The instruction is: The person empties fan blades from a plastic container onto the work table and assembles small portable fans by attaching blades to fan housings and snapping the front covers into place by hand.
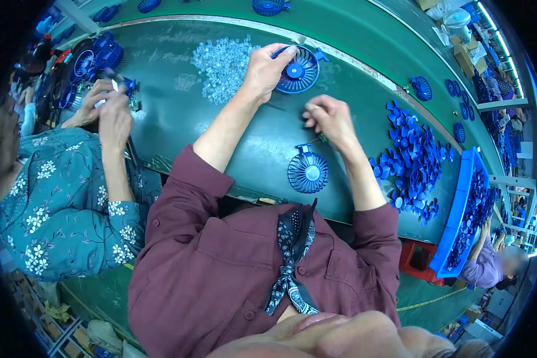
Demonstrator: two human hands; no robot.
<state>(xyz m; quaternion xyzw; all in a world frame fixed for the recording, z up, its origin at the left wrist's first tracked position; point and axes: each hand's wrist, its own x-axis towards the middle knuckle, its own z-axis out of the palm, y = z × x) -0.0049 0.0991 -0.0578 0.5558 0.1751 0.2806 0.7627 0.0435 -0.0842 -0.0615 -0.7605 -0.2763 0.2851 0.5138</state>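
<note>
My left hand (266, 73) is closed on the rim of a round blue fan housing (307, 73), which has radiating slats, a central hub and a short neck at its upper right. My right hand (334, 122) hovers to the lower right of it with curled fingers pinched together; what they hold, if anything, I cannot make out. Just beneath that hand is a small green part with a thin wire (322, 138). A second blue fan (308, 171) lies on the green table in front of my body, its neck pointing away from me.
Small clear plastic pieces (222, 67) are heaped at upper left, loose blue caps (413, 156) at right. A blue bin (440, 258) of blue parts stands on a red crate (416, 256). A co-worker's hands (110, 113) work at left. Blue fans (422, 88) lie on the green belt beyond.
</note>
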